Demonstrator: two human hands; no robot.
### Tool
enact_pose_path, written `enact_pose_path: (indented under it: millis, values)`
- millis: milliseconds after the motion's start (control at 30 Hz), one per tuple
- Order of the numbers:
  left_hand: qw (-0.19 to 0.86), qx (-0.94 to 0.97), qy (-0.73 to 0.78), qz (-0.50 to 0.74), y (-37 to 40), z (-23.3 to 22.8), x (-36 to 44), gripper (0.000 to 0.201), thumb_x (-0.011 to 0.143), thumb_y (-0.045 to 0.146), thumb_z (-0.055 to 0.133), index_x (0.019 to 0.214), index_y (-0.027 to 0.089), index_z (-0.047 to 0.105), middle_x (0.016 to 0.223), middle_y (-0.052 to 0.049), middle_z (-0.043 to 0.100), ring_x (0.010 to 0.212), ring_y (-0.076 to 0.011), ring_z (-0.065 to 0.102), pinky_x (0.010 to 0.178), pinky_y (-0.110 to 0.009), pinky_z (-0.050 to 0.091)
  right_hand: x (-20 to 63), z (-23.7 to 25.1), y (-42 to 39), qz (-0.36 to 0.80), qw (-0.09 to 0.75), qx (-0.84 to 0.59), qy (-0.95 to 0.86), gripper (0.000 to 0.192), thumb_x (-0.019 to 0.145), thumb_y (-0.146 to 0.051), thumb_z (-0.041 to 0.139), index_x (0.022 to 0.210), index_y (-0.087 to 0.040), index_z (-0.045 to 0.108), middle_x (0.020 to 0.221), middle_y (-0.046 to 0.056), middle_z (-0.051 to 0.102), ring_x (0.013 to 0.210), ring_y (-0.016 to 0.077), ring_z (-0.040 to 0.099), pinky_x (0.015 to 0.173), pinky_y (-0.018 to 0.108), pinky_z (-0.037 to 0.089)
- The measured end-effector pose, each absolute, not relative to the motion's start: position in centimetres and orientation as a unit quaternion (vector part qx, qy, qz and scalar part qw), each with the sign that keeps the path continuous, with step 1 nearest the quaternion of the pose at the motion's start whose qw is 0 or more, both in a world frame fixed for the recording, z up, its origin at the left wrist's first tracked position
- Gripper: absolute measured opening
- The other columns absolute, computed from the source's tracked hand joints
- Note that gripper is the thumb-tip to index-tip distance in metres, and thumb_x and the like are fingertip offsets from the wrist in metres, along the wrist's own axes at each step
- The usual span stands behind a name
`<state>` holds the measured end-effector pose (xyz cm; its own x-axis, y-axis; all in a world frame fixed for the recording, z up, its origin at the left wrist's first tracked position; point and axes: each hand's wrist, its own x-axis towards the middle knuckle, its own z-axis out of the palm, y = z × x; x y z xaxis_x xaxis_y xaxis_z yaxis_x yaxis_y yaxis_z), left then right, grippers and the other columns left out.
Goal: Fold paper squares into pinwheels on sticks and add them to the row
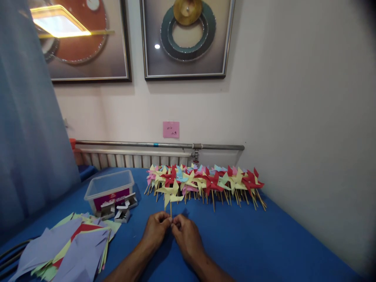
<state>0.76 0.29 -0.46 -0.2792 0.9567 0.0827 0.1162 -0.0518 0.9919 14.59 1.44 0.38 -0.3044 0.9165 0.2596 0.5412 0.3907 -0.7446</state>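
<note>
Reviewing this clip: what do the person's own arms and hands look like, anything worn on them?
Both forearms are bare as far as the frame shows, with no sleeves in view. The left hand and right hand wear no gloves. No watch, bracelet or ring can be made out; the fingers are too small to check closely.

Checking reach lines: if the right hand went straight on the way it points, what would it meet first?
The right hand points away and slightly left; beyond the yellow pinwheel it pinches, probably the row of pinwheels. Depth unclear.
</note>
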Motion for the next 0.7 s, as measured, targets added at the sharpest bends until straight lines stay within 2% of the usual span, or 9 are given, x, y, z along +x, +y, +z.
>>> enact_pose_path:
  millis: [167, 400, 700]
  values:
    - [0.357, 0.493, 0.593, 0.527, 0.2, -0.6, 0.9, 0.034, 0.070, 0.051, 0.066, 0.067, 0.017, 0.062, 0.054, 0.004, 0.048, 0.053, -0.0115, 0.039, 0.054, -0.026, 0.030, 15.4, 1.2, 3.0, 0.264, 0.334, -0.522, -0.739, 0.014, 0.089, -0.024, 0.058, 0.084, -0.022, 0.071, 0.082, 0.003, 0.078, 0.075, 0.0173, 0.070, 0.063, 0.024, 0.040]
    - [0.319, 0.549, 0.619, 0.462, -0.2, -0.4, 0.9, 0.018, 0.076, 0.034, 0.059, 0.070, 0.017, 0.062, 0.059, 0.004, 0.049, 0.057, -0.0127, 0.042, 0.058, -0.026, 0.032, 18.3, 3.0, 8.0, 0.163, 0.304, -0.635, -0.691, 0.021, 0.096, -0.026, 0.053, 0.089, -0.021, 0.072, 0.087, 0.006, 0.079, 0.080, 0.0182, 0.072, 0.065, 0.026, 0.038]
    - [0.326, 0.561, 0.626, 0.433, -0.6, 0.1, 1.0, 0.016, 0.078, 0.032, 0.057, 0.072, 0.017, 0.062, 0.059, 0.004, 0.049, 0.057, -0.0129, 0.042, 0.057, -0.026, 0.030, 18.0, 2.6, 9.3, 0.151, 0.286, -0.651, -0.687, 0.023, 0.096, -0.028, 0.053, 0.093, -0.022, 0.074, 0.091, 0.008, 0.080, 0.086, 0.0203, 0.073, 0.067, 0.027, 0.039]
